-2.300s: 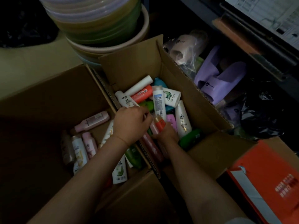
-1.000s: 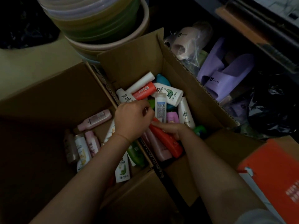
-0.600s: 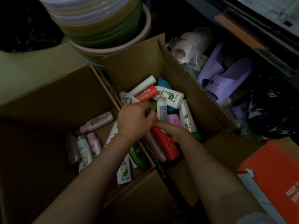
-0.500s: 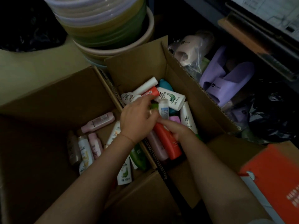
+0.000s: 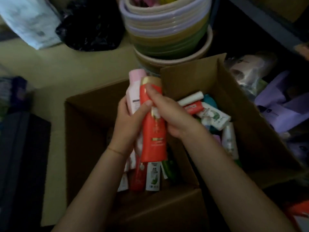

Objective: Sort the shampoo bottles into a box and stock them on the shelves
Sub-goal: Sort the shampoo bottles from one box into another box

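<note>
Dim stockroom floor, two cardboard boxes (image 5: 260, 131) (bottles inside), left hand (image 5: 127, 124) and right hand (image 5: 168, 113) gripping red bottle (image 5: 154, 131)

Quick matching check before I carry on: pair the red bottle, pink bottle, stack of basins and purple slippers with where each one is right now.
Things:
1. red bottle
2. pink bottle
3. stack of basins
4. purple slippers

Places:
A. beyond the boxes
B. right of the right box
C. in both hands' grip, right hand near the cap
D. in the left hand, behind the red one

Pairs: 1-C, 2-D, 3-A, 4-B
</note>
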